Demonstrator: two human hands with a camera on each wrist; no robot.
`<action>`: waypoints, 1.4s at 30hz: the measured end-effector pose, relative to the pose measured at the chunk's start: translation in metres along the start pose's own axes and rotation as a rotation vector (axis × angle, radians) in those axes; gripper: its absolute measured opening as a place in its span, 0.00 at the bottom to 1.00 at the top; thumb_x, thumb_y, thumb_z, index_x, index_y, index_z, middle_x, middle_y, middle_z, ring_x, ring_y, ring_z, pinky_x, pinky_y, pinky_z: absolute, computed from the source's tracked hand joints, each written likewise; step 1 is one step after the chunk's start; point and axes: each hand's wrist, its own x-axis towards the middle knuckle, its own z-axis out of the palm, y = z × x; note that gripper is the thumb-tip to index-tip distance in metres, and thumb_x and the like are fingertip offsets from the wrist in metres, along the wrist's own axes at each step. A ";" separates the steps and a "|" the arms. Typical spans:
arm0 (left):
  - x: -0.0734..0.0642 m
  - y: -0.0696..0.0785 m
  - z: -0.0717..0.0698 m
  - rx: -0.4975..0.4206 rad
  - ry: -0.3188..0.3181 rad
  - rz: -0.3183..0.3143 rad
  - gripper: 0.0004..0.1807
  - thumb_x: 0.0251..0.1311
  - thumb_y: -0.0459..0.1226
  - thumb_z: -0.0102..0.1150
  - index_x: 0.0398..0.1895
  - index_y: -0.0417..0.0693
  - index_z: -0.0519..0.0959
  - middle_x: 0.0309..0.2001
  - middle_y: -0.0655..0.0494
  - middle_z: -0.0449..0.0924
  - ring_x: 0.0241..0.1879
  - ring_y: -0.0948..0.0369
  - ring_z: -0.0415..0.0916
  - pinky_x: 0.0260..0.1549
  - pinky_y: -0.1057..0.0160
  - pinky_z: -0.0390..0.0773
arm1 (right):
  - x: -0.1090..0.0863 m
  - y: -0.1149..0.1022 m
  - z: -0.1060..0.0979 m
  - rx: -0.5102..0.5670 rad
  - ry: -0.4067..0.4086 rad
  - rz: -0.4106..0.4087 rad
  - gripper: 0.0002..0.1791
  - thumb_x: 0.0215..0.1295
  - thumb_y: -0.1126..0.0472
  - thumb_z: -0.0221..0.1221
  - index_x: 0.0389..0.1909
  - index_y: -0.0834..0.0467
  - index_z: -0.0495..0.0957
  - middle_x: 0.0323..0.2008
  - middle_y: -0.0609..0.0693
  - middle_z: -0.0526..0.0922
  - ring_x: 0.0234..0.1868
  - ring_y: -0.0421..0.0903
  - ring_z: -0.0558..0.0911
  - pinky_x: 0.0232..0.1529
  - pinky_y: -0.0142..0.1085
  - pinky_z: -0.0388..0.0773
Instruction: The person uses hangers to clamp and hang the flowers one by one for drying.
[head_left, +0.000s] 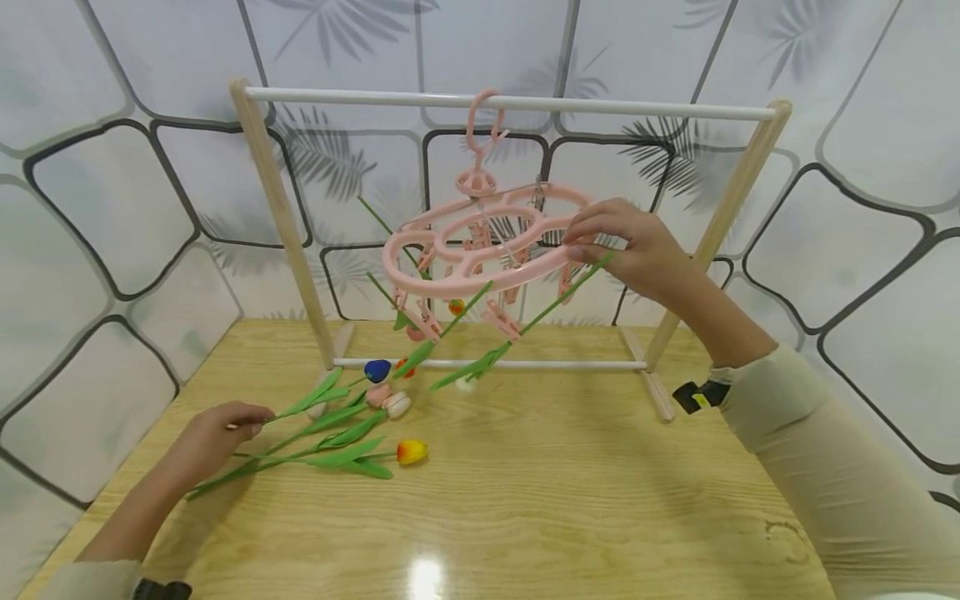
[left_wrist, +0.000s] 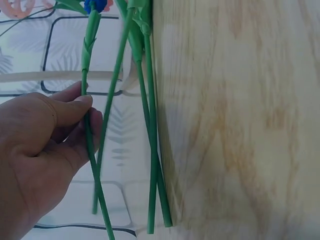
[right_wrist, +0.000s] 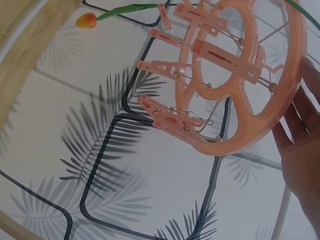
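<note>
My left hand [head_left: 217, 437] pinches the green stem of a blue tulip [head_left: 377, 371] between thumb and fingers; the left wrist view shows the stem [left_wrist: 89, 135] crossing the fingertips. Other tulips lie beside it, among them a yellow-red one [head_left: 412, 452] and a white one [head_left: 397, 405]. My right hand [head_left: 626, 250] grips the right edge of a pink oval clip hanger [head_left: 450, 289], with fingers on top and thumb at the side. The hanger tilts and hangs by its hook [head_left: 472, 125]. Several tulips hang head down from its clothespins [head_left: 501, 321], green stems sticking up.
A rack with a white top bar [head_left: 637, 107] and wooden legs [head_left: 281, 217] stands at the back of the wooden table [head_left: 525, 500]. A white lower bar [head_left: 570, 365] runs between its feet. Behind is a patterned wall covering [head_left: 97, 217].
</note>
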 end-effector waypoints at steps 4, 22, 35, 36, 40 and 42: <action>-0.004 0.006 0.001 0.011 0.010 0.024 0.12 0.68 0.28 0.58 0.52 0.40 0.83 0.52 0.40 0.82 0.50 0.45 0.80 0.41 0.52 0.84 | 0.000 -0.001 0.001 0.002 0.009 0.004 0.11 0.61 0.69 0.68 0.44 0.58 0.87 0.49 0.54 0.85 0.59 0.43 0.76 0.63 0.30 0.69; -0.002 0.071 0.042 -0.129 -0.087 0.147 0.13 0.65 0.27 0.60 0.51 0.41 0.84 0.47 0.49 0.83 0.47 0.53 0.82 0.42 0.62 0.84 | -0.004 -0.004 0.000 -0.001 0.015 0.034 0.11 0.61 0.69 0.68 0.44 0.58 0.87 0.49 0.52 0.85 0.58 0.44 0.77 0.62 0.31 0.70; -0.001 0.102 0.082 -0.204 -0.177 0.191 0.12 0.67 0.26 0.58 0.49 0.43 0.84 0.46 0.53 0.83 0.45 0.61 0.80 0.43 0.68 0.82 | -0.002 -0.004 0.002 -0.008 0.018 0.016 0.11 0.62 0.70 0.67 0.44 0.58 0.87 0.49 0.51 0.85 0.57 0.40 0.76 0.60 0.30 0.72; -0.001 0.102 0.084 -0.207 -0.190 0.189 0.12 0.67 0.26 0.58 0.49 0.43 0.85 0.46 0.53 0.83 0.45 0.61 0.79 0.43 0.68 0.82 | -0.001 -0.004 0.002 -0.010 0.020 0.015 0.10 0.62 0.69 0.68 0.44 0.58 0.87 0.49 0.51 0.85 0.57 0.41 0.76 0.61 0.31 0.72; -0.001 0.105 0.094 -0.230 -0.242 0.185 0.11 0.66 0.27 0.58 0.48 0.43 0.85 0.44 0.53 0.82 0.42 0.64 0.78 0.41 0.68 0.81 | -0.001 -0.004 0.002 -0.006 0.022 0.025 0.10 0.62 0.66 0.68 0.45 0.58 0.87 0.49 0.51 0.85 0.57 0.40 0.76 0.61 0.32 0.72; -0.001 0.109 0.099 -0.246 -0.260 0.196 0.12 0.66 0.26 0.58 0.48 0.43 0.85 0.44 0.53 0.82 0.41 0.65 0.77 0.40 0.68 0.81 | 0.000 -0.004 0.003 0.008 0.023 0.025 0.11 0.62 0.67 0.68 0.45 0.58 0.87 0.49 0.51 0.85 0.57 0.39 0.76 0.61 0.31 0.71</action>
